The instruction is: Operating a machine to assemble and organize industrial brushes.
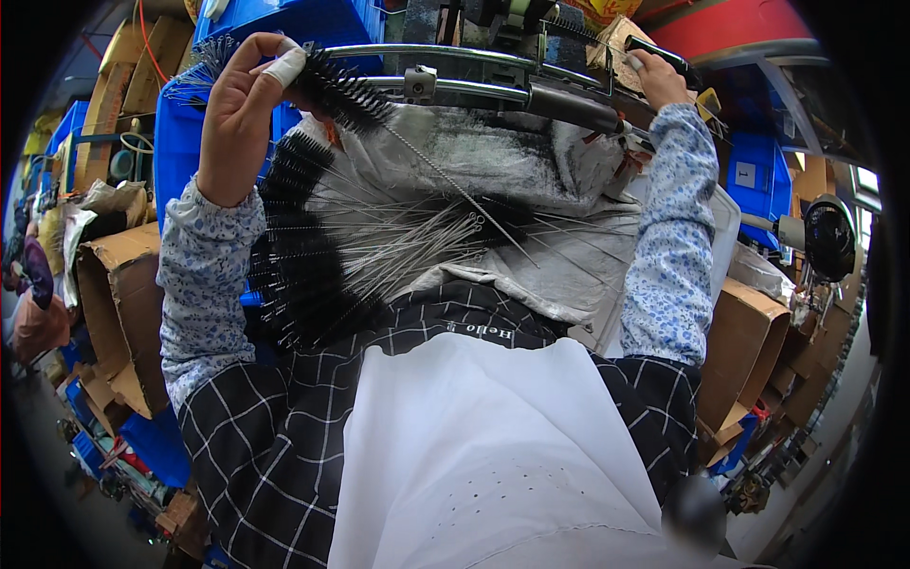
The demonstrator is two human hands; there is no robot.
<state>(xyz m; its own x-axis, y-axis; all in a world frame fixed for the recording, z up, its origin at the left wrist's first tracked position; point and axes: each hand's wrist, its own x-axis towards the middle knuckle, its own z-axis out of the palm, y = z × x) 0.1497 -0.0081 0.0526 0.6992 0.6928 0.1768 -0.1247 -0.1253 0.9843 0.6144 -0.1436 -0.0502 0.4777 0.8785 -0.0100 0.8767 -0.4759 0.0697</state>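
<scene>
Pinched in the left hand (242, 114) at upper left, a black wire brush (346, 95) meets the metal rails (455, 87); the right hand (654, 81) grips a dark handle (654, 52) at upper right, likely shaping it, steady alignment next.

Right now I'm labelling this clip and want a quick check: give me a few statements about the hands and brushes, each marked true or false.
1. The left hand holds a black bristle brush on a twisted wire stem. True.
2. A pile of wire brushes lies on the grey-white sack in front of the person. True.
3. The right hand rests on the pile of brushes. False: it is raised at the machine, gripping a dark handle.
4. The left forefinger is bare. False: a white wrap covers its tip.
5. Blue plastic crates stand behind the machine's metal bars. True.
</scene>
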